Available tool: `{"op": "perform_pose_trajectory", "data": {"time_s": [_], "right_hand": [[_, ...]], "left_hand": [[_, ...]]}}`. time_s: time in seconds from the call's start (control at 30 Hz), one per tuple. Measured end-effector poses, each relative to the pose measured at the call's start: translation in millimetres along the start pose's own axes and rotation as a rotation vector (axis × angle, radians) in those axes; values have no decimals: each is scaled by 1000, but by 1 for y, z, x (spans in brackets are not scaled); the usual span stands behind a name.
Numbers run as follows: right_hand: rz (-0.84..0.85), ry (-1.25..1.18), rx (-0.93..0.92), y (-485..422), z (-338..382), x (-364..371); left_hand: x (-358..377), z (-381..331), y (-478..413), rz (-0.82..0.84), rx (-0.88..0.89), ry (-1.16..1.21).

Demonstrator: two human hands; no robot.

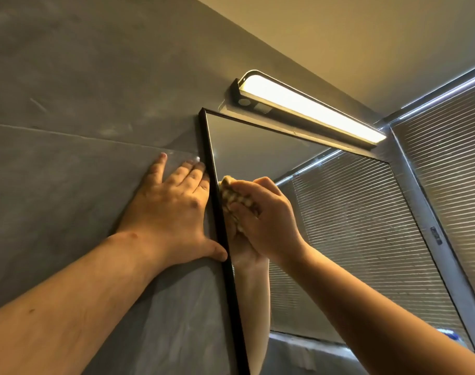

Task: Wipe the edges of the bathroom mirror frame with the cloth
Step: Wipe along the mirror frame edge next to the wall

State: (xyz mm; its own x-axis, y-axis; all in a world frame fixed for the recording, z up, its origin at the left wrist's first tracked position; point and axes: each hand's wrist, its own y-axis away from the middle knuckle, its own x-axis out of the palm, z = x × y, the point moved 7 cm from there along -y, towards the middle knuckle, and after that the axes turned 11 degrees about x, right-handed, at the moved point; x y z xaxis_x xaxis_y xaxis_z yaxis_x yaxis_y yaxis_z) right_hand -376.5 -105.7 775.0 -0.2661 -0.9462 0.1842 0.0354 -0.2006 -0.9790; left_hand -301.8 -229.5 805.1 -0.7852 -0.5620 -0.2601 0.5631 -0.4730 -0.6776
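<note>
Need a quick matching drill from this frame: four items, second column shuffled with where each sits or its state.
Items:
1. left hand
2. right hand
3. cloth
4. lamp

States:
A. lit, mounted above the mirror frame
B. flat on the grey wall, beside the frame's left edge
C. bunched, pressed at the frame's inner left edge
D. curled round the cloth

Pairs: 1-B, 2-D, 3-C, 4-A
</note>
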Motion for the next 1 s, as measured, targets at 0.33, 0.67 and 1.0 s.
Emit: {"op": "perform_pose_trajectory", "data": {"time_s": [0.33, 0.67, 1.0], "right_hand": [[-19, -17, -7, -52, 12, 14], [-9, 13, -59, -1, 4, 1], [-36, 82, 37, -92, 21, 28]], "left_hand": [[1, 0, 4, -19, 3, 17], [-2, -2, 6, -45, 12, 64], [-1, -3, 9, -50, 14, 30]]}}
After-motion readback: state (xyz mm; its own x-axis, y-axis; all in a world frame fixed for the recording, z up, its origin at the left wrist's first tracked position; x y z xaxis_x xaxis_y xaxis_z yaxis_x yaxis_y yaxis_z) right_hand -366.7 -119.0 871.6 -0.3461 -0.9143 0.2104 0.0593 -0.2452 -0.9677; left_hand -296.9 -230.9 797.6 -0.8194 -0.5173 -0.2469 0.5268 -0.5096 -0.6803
